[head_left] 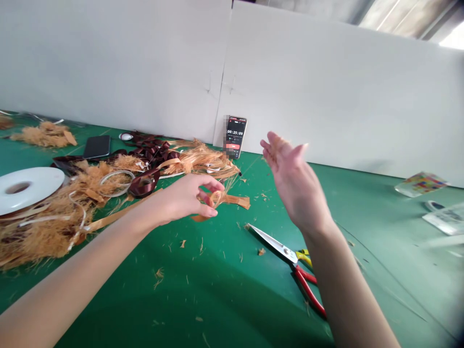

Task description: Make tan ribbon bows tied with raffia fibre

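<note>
My left hand pinches a looped piece of tan ribbon just above the green table, thumb and fingers closed on it. My right hand is raised in the air to the right of it, fingers stretched out and slightly blurred, holding nothing. Scissors with red and yellow handles lie on the table below my right forearm, blades pointing up-left.
Piles of frayed tan fibre and dark maroon ribbon cover the left side, beside a white ribbon spool. A phone showing a timer leans on the white wall; another dark phone lies flat. Small packets sit far right.
</note>
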Motion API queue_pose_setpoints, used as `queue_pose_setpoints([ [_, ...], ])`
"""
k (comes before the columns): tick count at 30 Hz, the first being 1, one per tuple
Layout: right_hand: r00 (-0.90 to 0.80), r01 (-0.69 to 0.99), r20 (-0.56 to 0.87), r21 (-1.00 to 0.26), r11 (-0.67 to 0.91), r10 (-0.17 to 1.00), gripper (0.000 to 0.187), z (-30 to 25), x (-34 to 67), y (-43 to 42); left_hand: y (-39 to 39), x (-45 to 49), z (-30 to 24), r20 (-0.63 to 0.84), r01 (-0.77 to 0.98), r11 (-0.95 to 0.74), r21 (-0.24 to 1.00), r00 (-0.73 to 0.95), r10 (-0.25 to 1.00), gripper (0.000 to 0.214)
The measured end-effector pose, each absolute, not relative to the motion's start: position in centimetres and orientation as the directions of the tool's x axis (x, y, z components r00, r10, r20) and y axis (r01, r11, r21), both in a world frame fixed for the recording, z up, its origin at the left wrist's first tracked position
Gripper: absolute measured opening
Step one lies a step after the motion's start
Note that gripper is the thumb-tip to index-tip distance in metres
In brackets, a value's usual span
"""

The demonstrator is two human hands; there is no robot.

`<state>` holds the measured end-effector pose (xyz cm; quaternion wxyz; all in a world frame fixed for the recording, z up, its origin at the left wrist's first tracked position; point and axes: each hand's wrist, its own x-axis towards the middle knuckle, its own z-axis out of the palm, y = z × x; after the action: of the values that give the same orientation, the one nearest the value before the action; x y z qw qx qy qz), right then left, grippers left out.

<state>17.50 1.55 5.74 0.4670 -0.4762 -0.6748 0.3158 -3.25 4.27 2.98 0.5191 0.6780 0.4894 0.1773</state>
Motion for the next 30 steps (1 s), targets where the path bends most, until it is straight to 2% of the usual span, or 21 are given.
queue_pose_setpoints([
  [2,-0.080,0.157,0.373,-0.911,0.382,0.924,0.064,6.7,17.9,1.2,4.3,-3.3,3.0,-0.226,0.503,-0.039,0.863,0.454,0.862,0.051],
  [3,-0.109,0.087,0.339,-0.933,0.349,0.934,0.070,7.2,18.2,0.9,4.3,-3.3,3.0,-0.196,0.499,-0.064,0.864,0.451,0.871,0.048],
  [5,-0.330,0.047,0.151,-0.983,0.176,0.932,0.085,7.8,19.0,0.5,4.4,-3.3,3.1,-0.139,0.457,-0.082,0.886,0.430,0.892,0.043],
  [7,-0.576,0.140,-0.070,-0.990,0.014,0.814,0.096,8.0,19.6,0.3,4.4,-3.3,3.3,-0.087,0.384,-0.074,0.920,0.385,0.919,0.041],
  [8,-0.636,0.224,-0.170,-0.974,-0.031,0.753,0.099,7.9,19.8,0.4,4.4,-3.4,3.4,-0.065,0.348,-0.069,0.935,0.360,0.931,0.042],
  [9,-0.632,0.317,-0.256,-0.947,-0.057,0.731,0.101,7.6,19.8,0.4,4.4,-3.4,3.5,-0.048,0.314,-0.065,0.947,0.339,0.940,0.044],
  [11,-0.470,0.480,-0.346,-0.872,-0.094,0.812,0.096,6.8,19.7,0.7,4.4,-3.4,3.6,-0.036,0.259,-0.052,0.965,0.324,0.945,0.048],
  [13,-0.239,0.548,-0.283,-0.829,-0.111,0.929,0.081,5.8,19.3,1.1,4.3,-3.5,3.7,-0.052,0.236,-0.034,0.971,0.347,0.937,0.050],
  [15,-0.114,0.536,-0.137,-0.843,-0.055,0.984,0.068,5.0,19.0,1.4,4.1,-3.4,3.6,-0.097,0.254,-0.009,0.967,0.402,0.910,0.049],
  [19,-0.026,0.441,0.162,-0.884,0.157,0.987,0.068,4.9,18.3,1.8,3.9,-3.2,3.5,-0.238,0.348,0.055,0.936,0.509,0.827,0.045],
  [22,-0.018,0.332,0.363,-0.877,0.348,0.931,0.069,6.0,17.9,1.5,3.9,-3.2,3.5,-0.248,0.388,0.037,0.921,0.509,0.824,0.042],
  [27,-0.064,0.101,0.371,-0.921,0.376,0.927,0.076,7.9,18.1,0.0,4.2,-3.5,3.4,-0.176,0.489,-0.091,0.867,0.474,0.863,0.041],
  [30,-0.033,0.064,0.307,-0.949,0.309,0.951,0.079,8.3,18.8,-0.5,4.4,-3.5,3.2,-0.120,0.530,-0.160,0.833,0.455,0.882,0.034],
])
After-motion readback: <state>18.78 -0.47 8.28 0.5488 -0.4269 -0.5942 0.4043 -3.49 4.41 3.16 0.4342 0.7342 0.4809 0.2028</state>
